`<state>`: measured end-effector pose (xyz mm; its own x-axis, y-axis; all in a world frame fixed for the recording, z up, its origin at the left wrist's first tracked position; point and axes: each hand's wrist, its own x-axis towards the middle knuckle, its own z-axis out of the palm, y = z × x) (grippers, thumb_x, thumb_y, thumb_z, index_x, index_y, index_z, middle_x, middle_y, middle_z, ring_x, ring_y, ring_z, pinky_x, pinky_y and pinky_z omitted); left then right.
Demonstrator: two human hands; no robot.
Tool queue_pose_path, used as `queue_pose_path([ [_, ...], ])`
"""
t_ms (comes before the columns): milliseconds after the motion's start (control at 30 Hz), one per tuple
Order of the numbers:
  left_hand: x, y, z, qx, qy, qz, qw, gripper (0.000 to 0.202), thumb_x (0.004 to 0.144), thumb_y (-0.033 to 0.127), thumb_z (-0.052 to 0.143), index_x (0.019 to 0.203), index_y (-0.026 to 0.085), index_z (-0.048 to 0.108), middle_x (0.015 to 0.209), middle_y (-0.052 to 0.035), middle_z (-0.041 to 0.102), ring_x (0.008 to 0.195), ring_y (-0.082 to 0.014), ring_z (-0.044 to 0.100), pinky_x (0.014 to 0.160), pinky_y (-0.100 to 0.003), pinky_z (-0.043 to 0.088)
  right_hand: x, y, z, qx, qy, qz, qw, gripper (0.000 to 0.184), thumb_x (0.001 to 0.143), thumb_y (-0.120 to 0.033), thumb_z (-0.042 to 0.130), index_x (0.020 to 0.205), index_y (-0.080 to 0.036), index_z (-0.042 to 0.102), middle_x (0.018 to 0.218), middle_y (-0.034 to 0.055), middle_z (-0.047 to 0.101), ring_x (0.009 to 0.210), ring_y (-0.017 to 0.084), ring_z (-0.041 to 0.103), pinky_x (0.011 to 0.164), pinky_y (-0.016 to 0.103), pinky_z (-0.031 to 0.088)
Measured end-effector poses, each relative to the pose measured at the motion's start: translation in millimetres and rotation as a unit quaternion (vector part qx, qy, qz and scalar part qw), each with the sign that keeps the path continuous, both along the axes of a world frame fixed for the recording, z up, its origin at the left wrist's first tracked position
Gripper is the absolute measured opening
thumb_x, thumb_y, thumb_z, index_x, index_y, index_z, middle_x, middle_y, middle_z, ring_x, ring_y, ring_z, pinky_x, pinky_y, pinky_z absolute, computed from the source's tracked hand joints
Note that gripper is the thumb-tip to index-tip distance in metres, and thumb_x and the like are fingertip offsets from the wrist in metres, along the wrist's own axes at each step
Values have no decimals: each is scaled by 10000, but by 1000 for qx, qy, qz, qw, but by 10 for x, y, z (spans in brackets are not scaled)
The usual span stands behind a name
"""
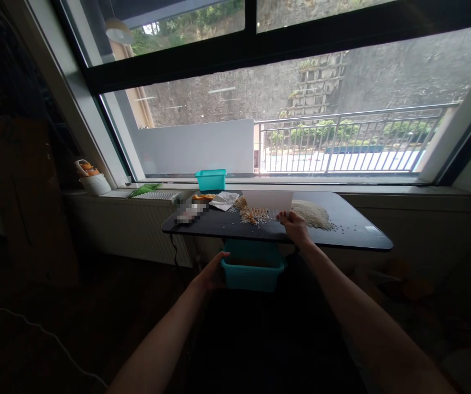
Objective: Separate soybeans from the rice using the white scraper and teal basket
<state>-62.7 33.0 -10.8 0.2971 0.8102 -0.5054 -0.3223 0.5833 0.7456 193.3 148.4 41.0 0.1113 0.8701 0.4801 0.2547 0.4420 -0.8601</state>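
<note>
Bare hands (295,225) and forearms (165,331), dark clothing (268,336)

Light source: daylight, one large window (285,87) behind the worktop (350,219). Room: dim; floor (34,339) near black. Glare: pale sheen, worktop's right end; overexposed white beyond railing (333,143). Distortion: wide-angle, frame lines slanting outward. Pixelated patch (191,212): worktop's left end.

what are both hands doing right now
Left hand: closed on the left end of the lower teal bin.
Right hand: closed, holding a white sheet.
</note>
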Motion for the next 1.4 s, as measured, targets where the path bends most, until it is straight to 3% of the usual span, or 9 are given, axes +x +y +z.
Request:
queue_pose_path([
  [133,-2,-12,-44,-13,-4,11,1000,375,711,464,520,975,199,559,803,-49,649,795,-237,621,687,-348,484,-106,140,-54,4,-38,-35,999,324,668,-505,564,578,-197,518,578,24,598,619,168,556,575,279,443],
  [400,9,-5,-53,-12,5,23,1000,366,698,454,543,967,206,561,810,-45,641,800,-241,617,681,-354,488,-193,223,-6,-17,-140,-81,987,265,645,-416,584,510,-199,514,485,-5,543,493,130,473,478,242,335],
  [833,22,-13,-38,-7,-11,16,1000,341,703,425,541,968,213,565,788,-33,636,774,-226,610,682,-347,481,-106,208,-52,-39,-112,18,993,234,626,-406,627,602,-173,629,587,29,655,579,164,567,543,255,413],
  [1100,60,-1,-29,-7,-12,15,1000,339,694,433,546,941,202,565,798,-38,643,760,-222,610,662,-338,479,-76,127,-65,-26,-75,33,996,265,631,-439,624,652,-175,631,662,44,676,644,181,597,599,283,453],
  [1267,-87,21,-24,-22,-6,25,999,389,681,497,524,916,189,566,782,-53,645,733,-233,611,658,-362,476,-213,150,26,-7,-50,27,998,281,656,-450,598,670,-170,616,669,36,667,644,166,595,605,271,449],
  [1400,-350,23,52,-20,-16,33,999,380,676,496,531,885,180,564,747,-48,638,729,-237,614,665,-365,476,-542,188,152,-6,-109,17,994,270,665,-428,581,655,-162,624,592,14,629,579,145,556,547,241,405],
])
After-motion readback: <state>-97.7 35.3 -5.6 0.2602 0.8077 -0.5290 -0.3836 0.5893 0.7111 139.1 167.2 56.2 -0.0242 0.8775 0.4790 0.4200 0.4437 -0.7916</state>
